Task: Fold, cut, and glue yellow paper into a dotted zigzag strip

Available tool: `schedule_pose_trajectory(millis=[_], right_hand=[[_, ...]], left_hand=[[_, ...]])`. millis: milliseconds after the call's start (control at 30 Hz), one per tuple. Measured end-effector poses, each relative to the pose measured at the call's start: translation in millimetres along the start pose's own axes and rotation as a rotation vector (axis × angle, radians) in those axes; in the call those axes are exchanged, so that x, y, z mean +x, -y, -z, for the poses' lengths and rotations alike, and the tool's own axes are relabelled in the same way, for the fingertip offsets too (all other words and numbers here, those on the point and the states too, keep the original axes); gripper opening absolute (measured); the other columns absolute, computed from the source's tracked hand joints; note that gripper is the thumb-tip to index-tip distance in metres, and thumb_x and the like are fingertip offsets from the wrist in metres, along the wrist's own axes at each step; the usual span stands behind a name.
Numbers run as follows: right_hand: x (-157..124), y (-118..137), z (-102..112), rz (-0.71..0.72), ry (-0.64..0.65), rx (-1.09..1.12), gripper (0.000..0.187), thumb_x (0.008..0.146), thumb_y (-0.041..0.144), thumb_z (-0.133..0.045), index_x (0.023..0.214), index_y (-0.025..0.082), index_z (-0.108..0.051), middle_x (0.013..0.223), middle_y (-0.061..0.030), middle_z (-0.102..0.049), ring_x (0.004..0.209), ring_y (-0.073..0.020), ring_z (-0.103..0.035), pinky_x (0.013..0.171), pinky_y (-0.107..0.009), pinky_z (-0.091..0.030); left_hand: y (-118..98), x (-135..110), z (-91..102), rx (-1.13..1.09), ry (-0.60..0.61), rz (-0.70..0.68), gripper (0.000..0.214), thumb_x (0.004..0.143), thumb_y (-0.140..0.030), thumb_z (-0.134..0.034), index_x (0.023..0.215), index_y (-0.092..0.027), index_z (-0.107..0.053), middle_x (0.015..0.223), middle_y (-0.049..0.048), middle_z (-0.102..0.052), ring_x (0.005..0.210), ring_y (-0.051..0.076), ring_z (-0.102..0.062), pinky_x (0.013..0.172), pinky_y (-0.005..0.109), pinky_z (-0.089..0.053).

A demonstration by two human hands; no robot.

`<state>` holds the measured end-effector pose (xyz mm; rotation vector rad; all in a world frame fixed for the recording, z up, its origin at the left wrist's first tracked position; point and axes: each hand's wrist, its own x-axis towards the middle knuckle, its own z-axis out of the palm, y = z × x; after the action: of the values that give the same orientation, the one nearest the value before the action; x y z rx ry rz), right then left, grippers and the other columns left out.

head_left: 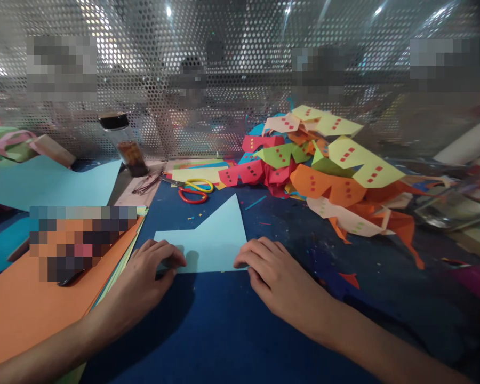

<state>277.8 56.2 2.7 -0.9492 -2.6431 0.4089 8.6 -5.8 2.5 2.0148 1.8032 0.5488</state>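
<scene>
A light blue sheet of paper [212, 248] with a slanted, pointed upper edge lies on the dark blue table before me. My left hand [156, 264] is at its lower left corner, with curled fingers above the paper and the thumb by the bottom edge. At the lower right corner, my right hand [268, 266] has bent fingers over the paper and its thumb near the edge. Both hands look loosely closed on the sheet; the exact contact under the fingers is partly hidden. Beyond the paper lie scissors [194, 191] with red and yellow handles.
A heap of coloured folded paper pieces [328, 170] fills the back right. Orange sheets [24, 320] are stacked at left, with a blurred-out dark object on top. A dark-lidded bottle [130, 149] stands before a perforated metal screen [232, 96]. Paper scraps dot the table [224, 330].
</scene>
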Motion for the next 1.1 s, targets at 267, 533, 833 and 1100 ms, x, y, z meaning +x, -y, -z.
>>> schedule_pose_trajectory(millis=[267,533,833,1100], right_hand=[[0,0,1,0.0,-0.004,-0.014,0.028,0.086,0.001,-0.046,0.095,0.022,-0.062,0.104,-0.0024,-0.064,0.096,-0.0211,-0.054,0.084,-0.038,-0.04],[0,1,2,-0.012,0.002,0.02,0.028,0.087,0.001,-0.044,0.095,0.021,-0.061,0.105,-0.0028,-0.063,0.098,-0.022,-0.053,0.085,-0.04,-0.04],[0,1,2,-0.004,0.0,0.014,0.029,0.088,0.001,-0.043,0.095,0.022,-0.061,0.104,-0.0039,-0.063,0.097,-0.0223,-0.053,0.084,-0.04,-0.04],[1,-1,-1,0.012,-0.032,-0.007,0.03,0.085,0.0,-0.043,0.094,0.022,-0.061,0.102,-0.0038,-0.064,0.096,-0.0216,-0.055,0.083,-0.038,-0.04]], left_hand=[[9,-4,1.0,-0.05,-0.029,0.014,0.02,0.082,-0.014,-0.048,0.091,-0.025,-0.063,0.092,0.0014,-0.065,0.093,0.023,-0.058,0.084,0.039,-0.045],[18,-7,2.7,-0.109,-0.024,0.044,0.021,0.081,-0.013,-0.048,0.092,-0.024,-0.061,0.094,0.0018,-0.065,0.093,0.023,-0.058,0.085,0.04,-0.045],[20,-11,4.1,-0.126,-0.032,0.05,0.024,0.081,-0.011,-0.044,0.092,-0.023,-0.061,0.092,0.0022,-0.063,0.091,0.021,-0.059,0.083,0.037,-0.046],[25,-13,7.9,-0.176,-0.04,0.075,0.021,0.081,-0.015,-0.044,0.09,-0.023,-0.061,0.089,0.0026,-0.063,0.087,0.021,-0.06,0.08,0.036,-0.048]])
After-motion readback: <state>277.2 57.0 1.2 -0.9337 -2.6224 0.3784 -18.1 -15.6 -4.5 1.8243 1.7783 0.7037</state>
